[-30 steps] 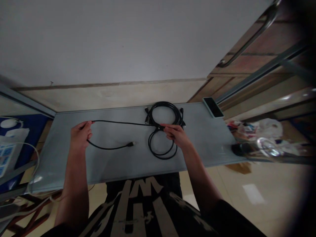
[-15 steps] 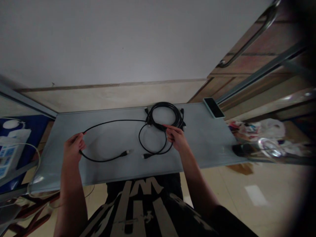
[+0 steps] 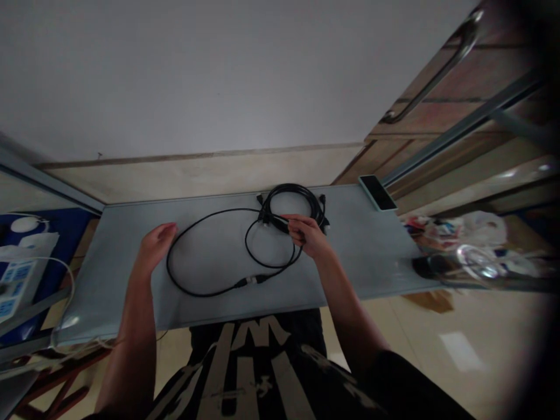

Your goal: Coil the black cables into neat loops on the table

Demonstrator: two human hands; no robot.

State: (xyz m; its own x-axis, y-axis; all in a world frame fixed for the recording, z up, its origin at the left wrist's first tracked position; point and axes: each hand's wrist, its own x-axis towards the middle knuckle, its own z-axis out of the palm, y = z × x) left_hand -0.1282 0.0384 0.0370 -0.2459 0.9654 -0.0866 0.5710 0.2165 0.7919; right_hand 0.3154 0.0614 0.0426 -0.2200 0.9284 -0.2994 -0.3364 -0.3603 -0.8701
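A black cable bundle (image 3: 315, 204) lies coiled on the grey table, with several plugs sticking out around it. My right hand (image 3: 306, 233) pinches the cable at the near side of the coil. From the bundle a long cable loop (image 3: 205, 296) spreads left, and its plug (image 3: 241, 283) lies end to end with another black plug (image 3: 261, 278), at or almost touching. Just left of this loop, my left hand (image 3: 155, 248) is raised with its fingers loosely extended and nothing visible in them.
A phone (image 3: 378, 192) lies at the table's (image 3: 359, 256) back right corner. At the right edge stands a dark, shiny cylindrical object (image 3: 426, 266). White wall (image 3: 219, 87) closes off the back. To the left, a pale wire (image 3: 65, 265) hangs near a blue surface (image 3: 65, 224).
My left hand has let go of the cable and moved right and slightly up. The cable's free end has shifted right, up to the other plug. My right hand stays at the coil.
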